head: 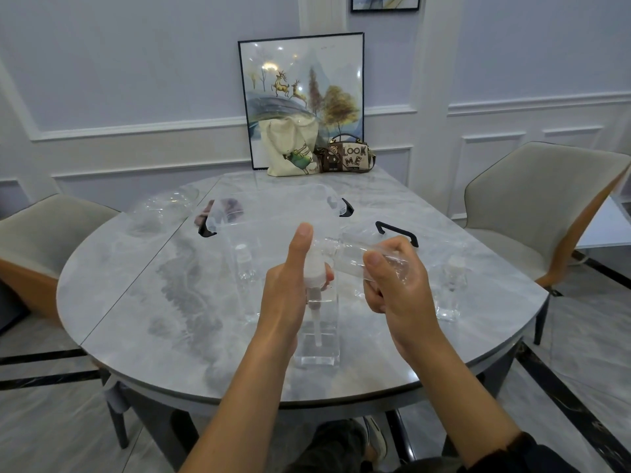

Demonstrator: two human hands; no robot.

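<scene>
Nearest, a square bottle (317, 349) stands on the bench (153, 302) by its front edge. Just above it the left hand (290, 285) curls round a white pump (314, 268), thumb raised, with the tube seemingly down inside. Right of it, the right hand (396, 281) grips a small clear bottle (348, 257) tipped mouth-first toward the pump. This looks like a refill under way. Next, the pump must clear the neck so the two mouths line up. Behind sits a clear box (273, 213).

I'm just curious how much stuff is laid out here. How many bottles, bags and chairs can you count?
Bottles: 4
Bags: 2
Chairs: 2
Total: 8
</scene>
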